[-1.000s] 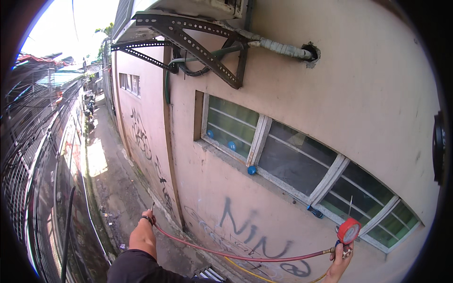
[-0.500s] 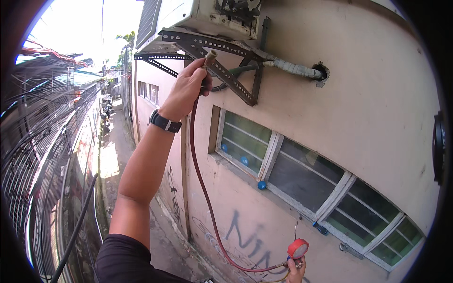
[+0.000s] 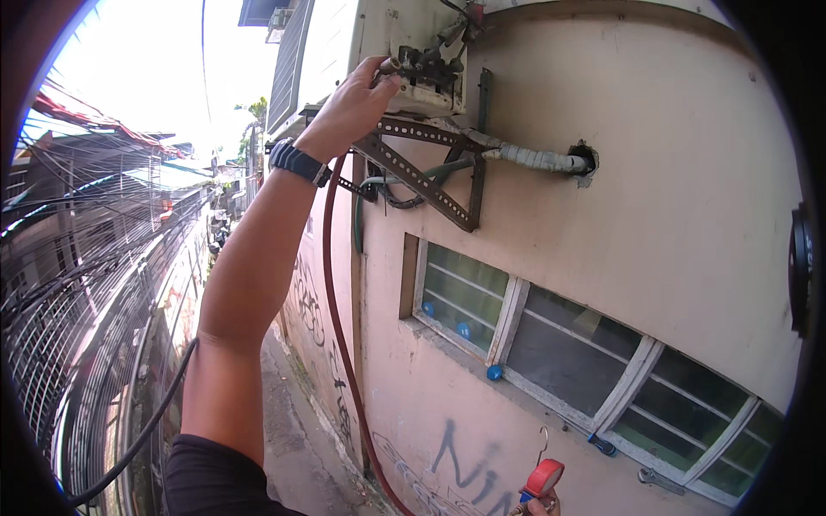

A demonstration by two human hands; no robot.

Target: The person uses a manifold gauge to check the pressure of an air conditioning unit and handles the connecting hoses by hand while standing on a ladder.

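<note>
Red hose (image 3: 333, 258) hangs below left hand (image 3: 353, 110), raised to outdoor air-conditioner unit (image 3: 331, 43); grip closed round brass hose fitting (image 3: 391, 65), just beside service valves (image 3: 433, 67). Whether touching, cannot tell. Red pressure gauge (image 3: 545, 478) at lower edge, right hand (image 3: 548, 507) closed on its underside, partly cut off. Wrench (image 3: 661, 482) on window ledge.
</note>
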